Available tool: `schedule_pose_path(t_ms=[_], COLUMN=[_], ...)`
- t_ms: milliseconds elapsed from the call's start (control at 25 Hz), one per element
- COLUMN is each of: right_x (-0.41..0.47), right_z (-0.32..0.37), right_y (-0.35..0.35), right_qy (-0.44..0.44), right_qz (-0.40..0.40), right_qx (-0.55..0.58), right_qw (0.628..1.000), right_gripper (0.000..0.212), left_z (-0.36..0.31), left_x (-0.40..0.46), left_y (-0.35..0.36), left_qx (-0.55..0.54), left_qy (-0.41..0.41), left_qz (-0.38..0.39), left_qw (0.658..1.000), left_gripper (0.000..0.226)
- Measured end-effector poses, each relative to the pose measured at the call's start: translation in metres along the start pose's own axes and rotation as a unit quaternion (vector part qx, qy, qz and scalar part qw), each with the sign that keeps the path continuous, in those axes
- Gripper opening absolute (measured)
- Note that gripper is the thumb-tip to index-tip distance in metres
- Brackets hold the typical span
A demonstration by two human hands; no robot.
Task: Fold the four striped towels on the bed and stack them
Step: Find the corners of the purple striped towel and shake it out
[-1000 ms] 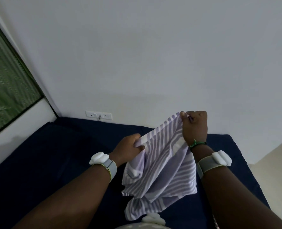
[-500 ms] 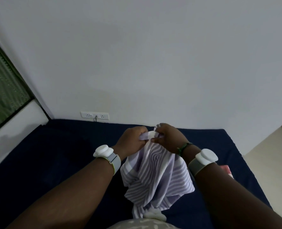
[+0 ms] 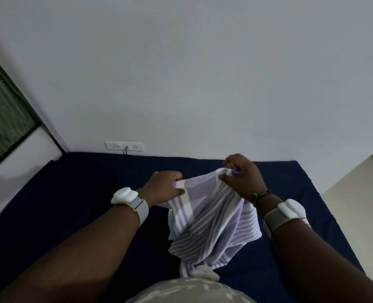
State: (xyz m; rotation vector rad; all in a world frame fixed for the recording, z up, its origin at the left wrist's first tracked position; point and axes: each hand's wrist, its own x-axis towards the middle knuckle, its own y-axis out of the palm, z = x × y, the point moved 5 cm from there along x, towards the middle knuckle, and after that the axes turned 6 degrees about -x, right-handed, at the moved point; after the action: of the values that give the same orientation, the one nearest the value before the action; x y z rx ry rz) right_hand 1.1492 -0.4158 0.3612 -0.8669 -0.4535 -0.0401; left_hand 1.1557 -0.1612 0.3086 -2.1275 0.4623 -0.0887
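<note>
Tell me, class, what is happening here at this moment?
A person is holding up a purple-and-white striped towel over a bed with a dark blue cover. The left hand and the right hand each pinch its top edge, set apart, and the rest hangs loose and bunched. It is not yet folded. No stack of folded towels is in view.
</note>
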Motion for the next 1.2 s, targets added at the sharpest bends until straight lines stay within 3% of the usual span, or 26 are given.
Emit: schedule_pose_path(t_ms=[40, 160, 200, 280, 400, 560, 640, 760, 840, 1000, 1080, 1200], right_x=[-0.001, -0.007, -0.008, -0.008, 0.001, 0.013, 0.015, 0.017, 0.017, 0.012, 0.012, 0.013], right_z=[0.002, 0.022, 0.032, 0.044, 0.040, 0.012, 0.002, -0.009, -0.007, 0.027, 0.044, 0.049], right_y=[0.007, 0.031, 0.040, 0.057, 0.058, 0.030, 0.018, 0.019, 0.023, 0.043, 0.058, 0.071], right_qy=[0.018, 0.026, 0.018, 0.015, -0.009, 0.013, 0.068, 0.117, 0.110, 0.017, -0.023, -0.043], right_qz=[0.051, 0.158, 0.194, 0.257, 0.246, 0.114, 0.055, 0.038, 0.059, 0.168, 0.227, 0.297], right_qx=[-0.005, -0.008, -0.016, -0.024, -0.035, -0.031, -0.018, -0.040, -0.048, -0.063, -0.061, -0.105], right_qw=[0.999, 0.987, 0.981, 0.966, 0.969, 0.993, 0.996, 0.992, 0.991, 0.984, 0.972, 0.948], right_gripper=[0.034, 0.071, 0.072, 0.053, 0.025, 0.002, 0.011, 0.017, 0.008, 0.059, 0.069, 0.030], left_z=[-0.006, -0.032, -0.039, -0.048, -0.043, -0.011, 0.003, 0.013, 0.014, -0.009, -0.022, -0.027], left_x=[0.001, 0.004, 0.005, 0.006, 0.004, -0.001, -0.002, 0.001, 0.004, 0.009, 0.009, 0.007], left_y=[-0.001, -0.001, -0.002, -0.005, -0.009, -0.004, 0.000, 0.002, -0.001, -0.007, -0.006, -0.006], left_qx=[-0.048, -0.124, -0.133, -0.141, -0.107, -0.052, -0.043, -0.063, -0.098, -0.095, -0.082, -0.072], left_qy=[0.008, 0.067, 0.076, 0.081, 0.076, 0.020, -0.008, -0.032, -0.035, 0.045, 0.096, 0.124], left_qz=[-0.003, -0.011, -0.021, -0.040, -0.038, 0.000, 0.015, -0.001, -0.035, -0.051, -0.049, -0.057], left_qw=[0.999, 0.990, 0.988, 0.986, 0.991, 0.998, 0.999, 0.998, 0.994, 0.993, 0.991, 0.988], left_gripper=[0.013, 0.012, 0.016, 0.016, 0.022, 0.015, 0.022, 0.025, 0.022, 0.014, 0.013, 0.024])
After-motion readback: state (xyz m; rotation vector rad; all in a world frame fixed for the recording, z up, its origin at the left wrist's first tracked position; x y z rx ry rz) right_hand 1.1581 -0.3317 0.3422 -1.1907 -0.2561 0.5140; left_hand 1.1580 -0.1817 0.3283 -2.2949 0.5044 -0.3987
